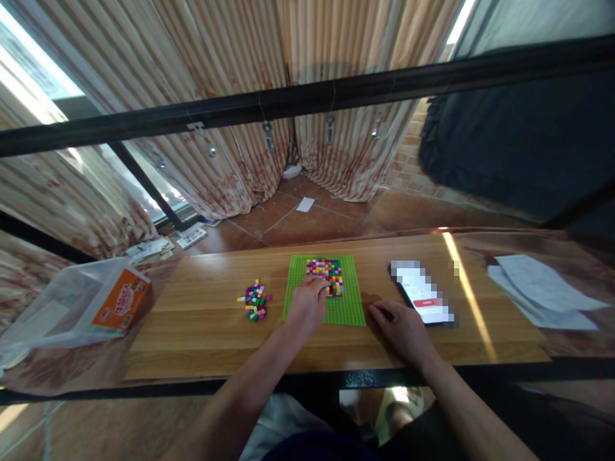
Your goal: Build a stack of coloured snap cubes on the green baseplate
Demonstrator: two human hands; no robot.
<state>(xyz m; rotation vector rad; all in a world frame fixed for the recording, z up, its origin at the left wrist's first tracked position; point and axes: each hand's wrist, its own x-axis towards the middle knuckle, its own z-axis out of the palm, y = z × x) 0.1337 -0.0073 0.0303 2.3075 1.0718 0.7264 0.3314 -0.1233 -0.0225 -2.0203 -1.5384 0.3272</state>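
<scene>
In the head view, here's the left hand (307, 304) bent over the green baseplate (348, 310), fingertips drawn together at the patch of coloured bricks (331, 267) set on it, and whether that grip pinches a brick I can't tell! Across the way, the right hand (403, 330) lies loosely curled on the wooden surface (202, 339) between baseplate and phone (423, 291), its grip's contents hidden too, perhaps parked aside to leave room. And the loose bricks (254, 301) sit heaped left of the baseplate, presumably for the left hand's easy reach.
</scene>
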